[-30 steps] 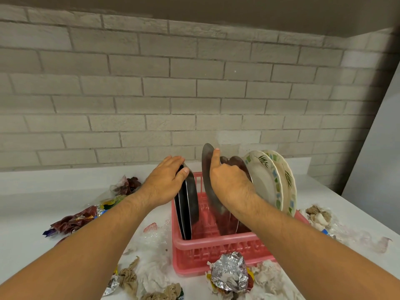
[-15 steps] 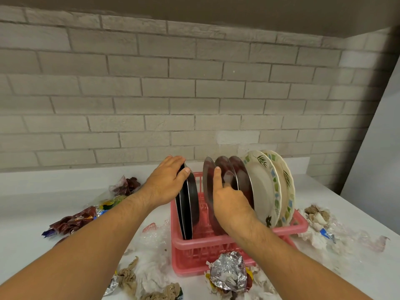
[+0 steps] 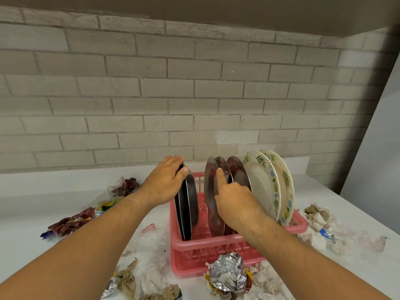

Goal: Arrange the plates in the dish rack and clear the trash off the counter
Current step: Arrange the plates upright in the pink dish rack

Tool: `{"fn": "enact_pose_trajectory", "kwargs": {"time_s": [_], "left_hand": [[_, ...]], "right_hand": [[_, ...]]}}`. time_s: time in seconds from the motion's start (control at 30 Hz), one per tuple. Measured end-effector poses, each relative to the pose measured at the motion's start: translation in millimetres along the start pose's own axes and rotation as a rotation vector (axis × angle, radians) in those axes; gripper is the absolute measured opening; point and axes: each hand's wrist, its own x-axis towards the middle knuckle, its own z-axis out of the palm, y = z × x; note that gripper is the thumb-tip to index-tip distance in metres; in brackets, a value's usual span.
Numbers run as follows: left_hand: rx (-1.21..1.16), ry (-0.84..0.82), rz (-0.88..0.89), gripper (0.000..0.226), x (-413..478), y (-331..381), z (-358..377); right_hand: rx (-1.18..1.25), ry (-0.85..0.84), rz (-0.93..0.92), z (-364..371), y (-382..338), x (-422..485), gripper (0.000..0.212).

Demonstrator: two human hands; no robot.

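The pink rack [image 3: 216,245] sits on the white surface [image 3: 32,202] and holds plates standing on edge: dark plates [image 3: 191,204] at the left, shiny plates [image 3: 210,191] in the middle, leaf plates [image 3: 264,187] at the right. The left hand [image 3: 166,182] grips the tops of the dark plates, and the right hand [image 3: 236,198] holds the shiny plates. Foil [image 3: 227,272] and paper trash [image 3: 317,215] lie around the rack.

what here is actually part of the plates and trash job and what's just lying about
Part of the job: pink dish rack, dark plates gripped by the left hand, steel plates held by the right hand, patterned plates, foil ball, snack wrappers, crumpled paper.

Just there: brick wall, white counter.
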Motion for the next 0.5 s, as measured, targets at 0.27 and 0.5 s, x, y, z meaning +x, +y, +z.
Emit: {"fn": "enact_pose_trajectory", "kwargs": {"time_s": [0.27,0.5], "left_hand": [[-0.003,0.005,0.0,0.053,-1,1,0],[-0.04,0.005,-0.003,0.05,-2,2,0]], "right_hand": [[0.151,-0.001,-0.042,-6,-1,-13,0.073],[0.119,0.152,-0.091,-39,-3,-22,0.041]]}}
